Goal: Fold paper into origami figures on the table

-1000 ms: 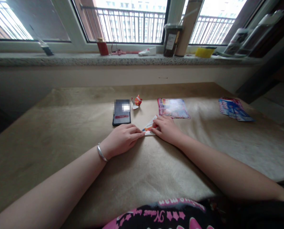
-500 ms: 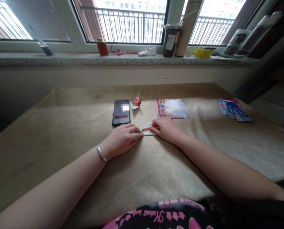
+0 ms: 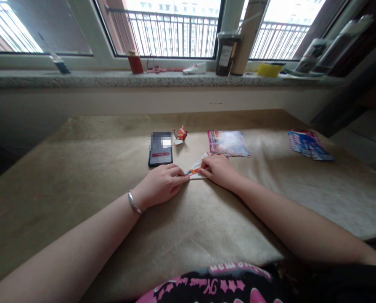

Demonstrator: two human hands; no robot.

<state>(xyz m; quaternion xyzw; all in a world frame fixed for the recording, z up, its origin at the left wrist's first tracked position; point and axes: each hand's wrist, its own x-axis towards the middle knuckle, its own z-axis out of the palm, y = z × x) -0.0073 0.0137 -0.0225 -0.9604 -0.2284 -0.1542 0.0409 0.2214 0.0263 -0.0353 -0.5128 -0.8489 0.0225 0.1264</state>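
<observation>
A folded piece of printed paper (image 3: 196, 169), white with orange and blue marks, lies on the table between my hands in a narrow pointed shape. My left hand (image 3: 162, 183), with a silver bangle at its wrist, closes its fingertips on the paper's left tip. Curled over the right part is my right hand (image 3: 219, 170), its thumb and fingers pressed on the paper. That hand hides the paper's right end. Just beyond my left hand lies a phone (image 3: 161, 149) with a lit screen.
Past the phone sits a small red and white folded paper piece (image 3: 181, 134). Colourful printed sheets (image 3: 229, 143) lie beyond my right hand, and several blue and red leaflets (image 3: 311, 145) at the far right. A granite windowsill (image 3: 112, 80) holds a dark lidded container (image 3: 226, 54) and other items.
</observation>
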